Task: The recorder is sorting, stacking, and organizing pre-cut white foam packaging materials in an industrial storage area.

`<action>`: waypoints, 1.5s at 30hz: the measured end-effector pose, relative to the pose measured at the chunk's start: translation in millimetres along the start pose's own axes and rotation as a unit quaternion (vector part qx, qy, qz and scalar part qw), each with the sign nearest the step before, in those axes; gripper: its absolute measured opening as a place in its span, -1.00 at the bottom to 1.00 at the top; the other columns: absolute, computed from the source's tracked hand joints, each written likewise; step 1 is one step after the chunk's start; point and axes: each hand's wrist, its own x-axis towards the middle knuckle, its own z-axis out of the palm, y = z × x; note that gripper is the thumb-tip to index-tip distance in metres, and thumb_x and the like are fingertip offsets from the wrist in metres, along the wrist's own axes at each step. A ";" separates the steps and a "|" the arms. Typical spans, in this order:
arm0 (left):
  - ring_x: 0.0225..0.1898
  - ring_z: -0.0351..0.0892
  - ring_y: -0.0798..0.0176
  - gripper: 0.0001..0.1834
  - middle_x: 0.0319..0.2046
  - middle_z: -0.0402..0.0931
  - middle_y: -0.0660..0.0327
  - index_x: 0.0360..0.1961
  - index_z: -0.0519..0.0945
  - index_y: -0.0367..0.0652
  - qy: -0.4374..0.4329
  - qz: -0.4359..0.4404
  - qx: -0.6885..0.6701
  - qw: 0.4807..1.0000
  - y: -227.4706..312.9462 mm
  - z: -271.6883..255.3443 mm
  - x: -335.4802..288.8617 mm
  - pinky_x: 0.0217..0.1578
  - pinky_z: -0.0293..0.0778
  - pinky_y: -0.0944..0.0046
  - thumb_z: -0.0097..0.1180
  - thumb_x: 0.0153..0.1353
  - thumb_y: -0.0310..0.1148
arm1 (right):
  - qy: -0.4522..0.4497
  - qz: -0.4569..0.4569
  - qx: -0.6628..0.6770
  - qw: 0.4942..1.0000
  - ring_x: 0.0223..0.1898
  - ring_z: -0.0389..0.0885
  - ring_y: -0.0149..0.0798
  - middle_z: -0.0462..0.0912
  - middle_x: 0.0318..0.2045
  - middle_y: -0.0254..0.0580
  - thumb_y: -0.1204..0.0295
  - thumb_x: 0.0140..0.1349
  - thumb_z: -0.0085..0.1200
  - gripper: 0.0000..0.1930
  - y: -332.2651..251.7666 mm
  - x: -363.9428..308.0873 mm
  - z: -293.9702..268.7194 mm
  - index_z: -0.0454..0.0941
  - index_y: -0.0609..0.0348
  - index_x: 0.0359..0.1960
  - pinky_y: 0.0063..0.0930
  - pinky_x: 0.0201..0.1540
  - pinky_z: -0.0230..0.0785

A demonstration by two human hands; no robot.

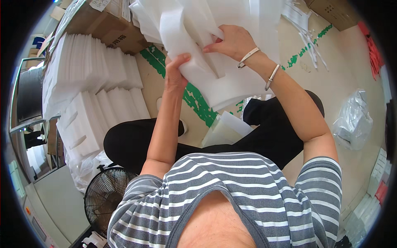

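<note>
**White foam sheets held up in both hands**

At far left, stacked foam pieces (91, 87) stand against cardboard boxes (105, 25), with a black fan (105, 196) below them on the pale floor (335, 78), which carries green markings. The left hand (175, 74) is closed around the lower edge of the foam sheets (206, 41); the right hand (231, 41) pinches them higher up. The bundle hangs above the lap, its long axis running from upper left to lower right. A crumpled plastic bag (353, 122) lies at right.

Both hands grip white foam sheets (215, 49) — left hand (175, 74) low, right hand (231, 41) above — beside foam stacks (91, 91) and a fan (105, 194).
</note>
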 end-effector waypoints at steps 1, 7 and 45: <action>-0.30 0.41 0.13 -0.46 -0.32 0.40 0.04 -0.14 0.30 -0.38 -0.017 0.000 -0.011 1.000 0.0 -4.7 0.2 -0.23 0.35 0.24 -0.03 -0.29 -0.45 | 0.000 0.000 0.000 1.000 -0.46 0.50 -0.18 0.53 -0.56 -0.17 0.04 -0.35 0.19 -0.53 -1.3 -0.3 -1.7 0.49 0.21 -0.52 -0.43 -0.33 0.31; -0.27 0.42 0.10 -0.44 -0.28 0.41 -0.02 -0.16 0.31 -0.42 -0.072 -0.015 -0.041 0.996 -1.7 -14.8 1.8 -0.22 0.37 0.23 -0.03 -0.33 -0.43 | -0.056 0.005 0.036 0.998 -0.44 0.48 -0.22 0.53 -0.48 -0.16 0.01 -0.37 0.19 -0.45 -1.7 -1.4 -1.7 0.47 0.19 -0.41 -0.47 -0.33 0.30; -0.33 0.46 0.10 -0.43 -0.32 0.42 -0.01 -0.18 0.34 -0.39 -0.138 -0.081 -0.035 0.986 3.3 -44.5 13.4 -0.31 0.42 0.23 -0.01 -0.35 -0.37 | -0.206 0.178 0.566 0.778 -0.33 0.47 -0.28 0.51 -0.40 -0.13 0.42 -0.23 0.10 -0.76 19.8 -2.3 6.4 0.52 0.29 -0.47 -0.48 -0.23 0.32</action>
